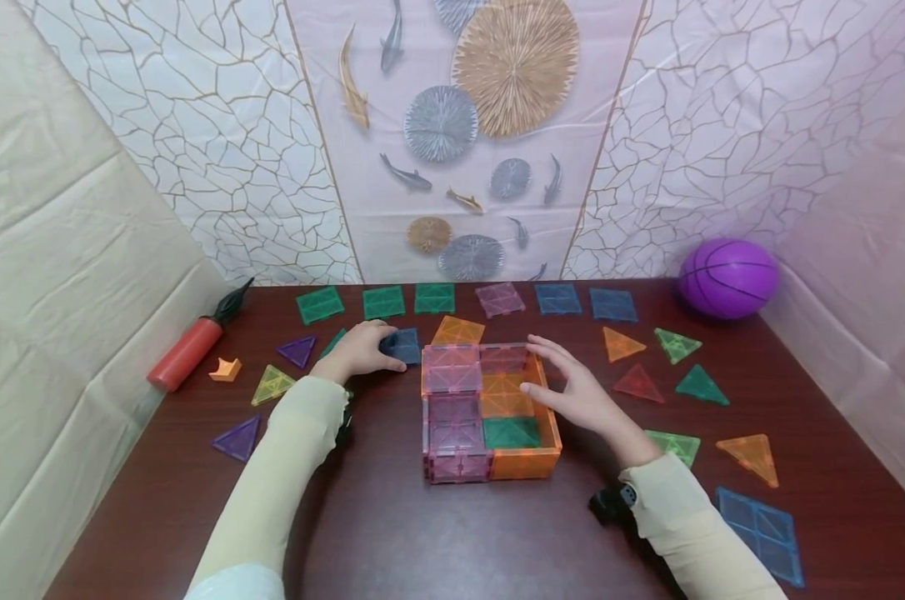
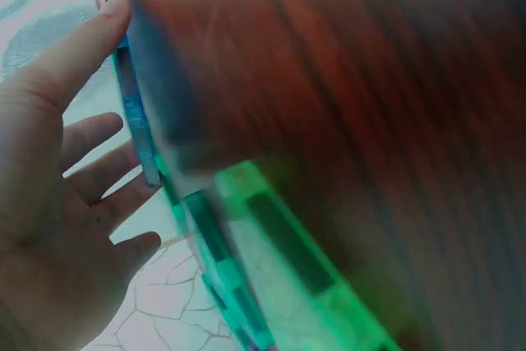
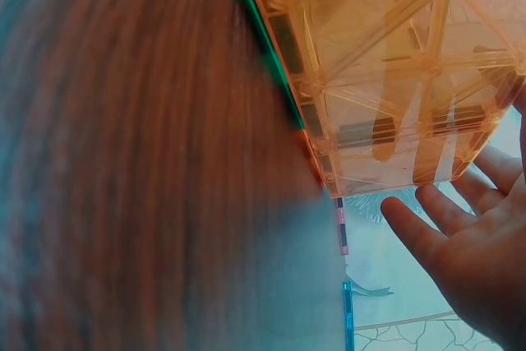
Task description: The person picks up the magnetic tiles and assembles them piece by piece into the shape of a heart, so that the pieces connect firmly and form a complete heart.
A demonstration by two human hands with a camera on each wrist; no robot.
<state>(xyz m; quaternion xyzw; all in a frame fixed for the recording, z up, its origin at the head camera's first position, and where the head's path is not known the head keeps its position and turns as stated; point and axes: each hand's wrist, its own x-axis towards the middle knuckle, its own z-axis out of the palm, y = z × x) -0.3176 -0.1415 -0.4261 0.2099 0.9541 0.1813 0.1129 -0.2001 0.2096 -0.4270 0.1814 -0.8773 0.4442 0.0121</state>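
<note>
My left hand (image 1: 361, 346) grips a blue square magnetic tile (image 1: 403, 346), thumb at its near edge and fingers toward its far edge. In the left wrist view this tile (image 2: 136, 113) appears edge-on beside the thumb and fingers. To its right stands a low box (image 1: 526, 464) of translucent tiles, with orange and pink walls. Pink squares (image 1: 452, 369) cover its left side; a green tile (image 1: 511, 432) lies inside. My right hand (image 1: 572, 396) is at the box's right side, fingers extended by the back corner and thumb reaching over the orange wall (image 3: 370, 80).
Green squares (image 1: 383, 302), a pink square (image 1: 500, 300) and blue squares (image 1: 558, 299) line the back. An orange square (image 1: 458, 331) lies behind the box. Triangles flank both arms. A red pump (image 1: 190, 350) lies left; a purple ball (image 1: 728, 278) sits back right.
</note>
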